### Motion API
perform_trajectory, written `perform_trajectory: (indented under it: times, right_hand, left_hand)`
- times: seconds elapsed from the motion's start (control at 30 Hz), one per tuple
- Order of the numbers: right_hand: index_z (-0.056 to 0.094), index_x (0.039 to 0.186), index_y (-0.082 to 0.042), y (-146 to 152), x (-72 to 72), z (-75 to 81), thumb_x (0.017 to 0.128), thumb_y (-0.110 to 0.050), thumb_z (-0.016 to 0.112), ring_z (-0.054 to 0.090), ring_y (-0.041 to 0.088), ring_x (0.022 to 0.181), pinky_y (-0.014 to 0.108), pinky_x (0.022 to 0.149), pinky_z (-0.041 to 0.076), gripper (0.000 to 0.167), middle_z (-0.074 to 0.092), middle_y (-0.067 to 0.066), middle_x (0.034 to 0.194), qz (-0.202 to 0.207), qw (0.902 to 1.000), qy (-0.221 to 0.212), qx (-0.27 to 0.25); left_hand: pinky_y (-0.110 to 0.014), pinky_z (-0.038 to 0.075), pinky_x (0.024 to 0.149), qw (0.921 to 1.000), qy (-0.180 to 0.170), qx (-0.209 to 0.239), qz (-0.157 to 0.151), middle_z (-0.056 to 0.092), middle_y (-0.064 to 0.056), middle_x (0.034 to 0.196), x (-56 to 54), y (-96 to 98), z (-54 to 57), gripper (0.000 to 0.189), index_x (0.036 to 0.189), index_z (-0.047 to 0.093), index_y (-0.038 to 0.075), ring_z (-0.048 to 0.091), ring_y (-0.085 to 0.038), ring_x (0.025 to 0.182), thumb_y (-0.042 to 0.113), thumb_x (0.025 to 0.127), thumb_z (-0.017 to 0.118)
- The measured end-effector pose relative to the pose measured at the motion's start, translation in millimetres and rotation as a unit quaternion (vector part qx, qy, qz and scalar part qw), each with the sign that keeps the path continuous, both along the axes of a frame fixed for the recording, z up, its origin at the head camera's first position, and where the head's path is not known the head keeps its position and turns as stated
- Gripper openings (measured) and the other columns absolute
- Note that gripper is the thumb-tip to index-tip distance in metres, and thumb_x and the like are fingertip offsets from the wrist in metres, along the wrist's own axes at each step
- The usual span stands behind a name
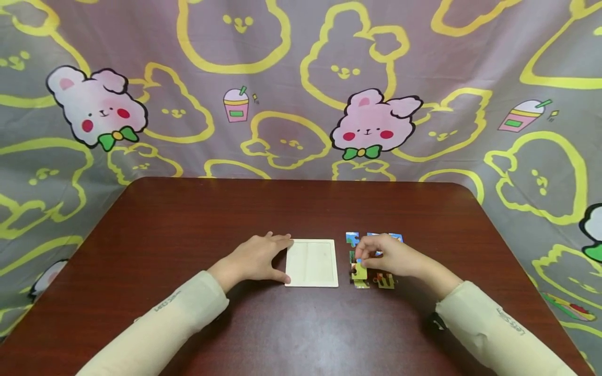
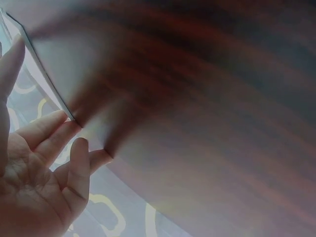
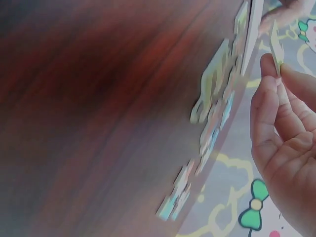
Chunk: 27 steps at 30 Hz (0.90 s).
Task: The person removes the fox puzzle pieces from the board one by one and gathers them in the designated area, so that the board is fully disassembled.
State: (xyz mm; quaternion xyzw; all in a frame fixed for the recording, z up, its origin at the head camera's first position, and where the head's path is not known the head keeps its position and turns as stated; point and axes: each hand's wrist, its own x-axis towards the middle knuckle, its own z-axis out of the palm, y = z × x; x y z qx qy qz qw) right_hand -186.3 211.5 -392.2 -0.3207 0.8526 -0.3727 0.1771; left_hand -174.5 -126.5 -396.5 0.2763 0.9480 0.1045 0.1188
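A square, pale wooden puzzle tray with a raised rim lies on the table, its inside bare. My left hand is spread along its left side, thumb at the near corner and fingertips at the far one. In the left wrist view, the left fingers reach the tray's edge, and the outer ones touch the tabletop. Right of the tray, my right hand pinches a yellowish jigsaw piece between thumb and fingertips, raised over the other pieces. That hand partly hides the pieces beneath it.
Several jigsaw pieces lie right of the tray, among them a blue and green one at the back and a yellow and brown one nearer me. The dark brown table ends at a patterned curtain behind.
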Motion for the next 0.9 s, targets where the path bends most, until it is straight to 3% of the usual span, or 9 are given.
perform_trajectory:
  times: [0.37,0.9]
  right_hand:
    - [0.065,0.099,-0.005,37,5.6,6.9,0.092,-0.003,0.067,0.061,0.004,0.077,0.023,0.066,0.049,0.008,0.070,0.003,0.086,-0.041,0.9988,-0.009,-0.025]
    - [0.067,0.101,-0.003,76,19.5,9.3,0.092,-0.003,0.068,0.065,0.010,0.076,0.022,0.066,0.051,0.009,0.070,-0.001,0.085,-0.086,0.9949,0.029,-0.043]
  left_hand:
    - [-0.056,0.041,0.110,1.0000,0.001,0.002,-0.002,0.043,-0.005,0.157,-0.9,1.2,-0.9,0.087,0.147,0.049,0.016,0.043,-0.046,0.139,0.056,0.076,0.080]
    - [-0.057,0.038,0.112,1.0000,-0.003,0.005,-0.002,0.042,-0.006,0.157,0.7,-0.8,0.1,0.087,0.147,0.049,0.016,0.041,-0.047,0.140,0.056,0.077,0.079]
